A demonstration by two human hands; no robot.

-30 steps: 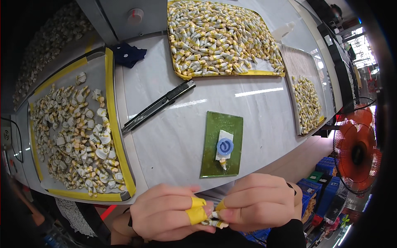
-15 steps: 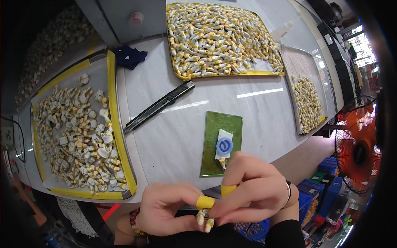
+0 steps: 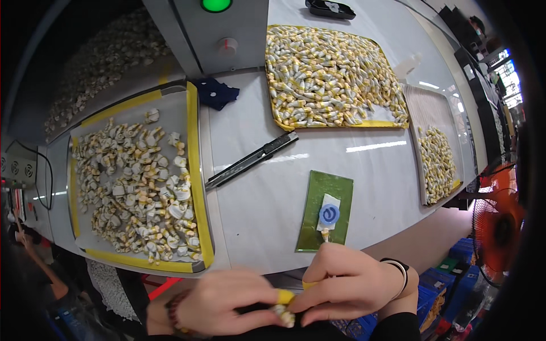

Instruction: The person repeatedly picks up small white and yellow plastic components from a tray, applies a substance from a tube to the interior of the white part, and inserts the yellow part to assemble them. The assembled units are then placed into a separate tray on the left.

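Near the table's front edge, my left hand (image 3: 233,301) pinches a small white-and-yellow piece with a pale tip (image 3: 286,317). Motion blurs that hand, and the piece's exact shape is unclear. My right hand (image 3: 350,281) closes its thumb and fingers on the same piece from the right. Both hands have yellow tape wrapped on a finger. Just beyond my right hand lies a green mat (image 3: 310,227). On the mat sits a white block (image 3: 330,200) with a round blue disc (image 3: 329,215), and a similar small piece (image 3: 325,234) sticks out at its near end.
A yellow-edged tray (image 3: 206,238) of loose white pieces stands left. Another full tray (image 3: 364,124) is at the back, a partly filled one (image 3: 418,105) at right. A black-handled cutter (image 3: 256,159) and dark cloth (image 3: 215,94) lie between. An orange fan (image 3: 500,221) stands right.
The whole view has swung left, so the table things sit farther right and lower. My hands stay together at the piece; the left one is now blurred and its back shows more.
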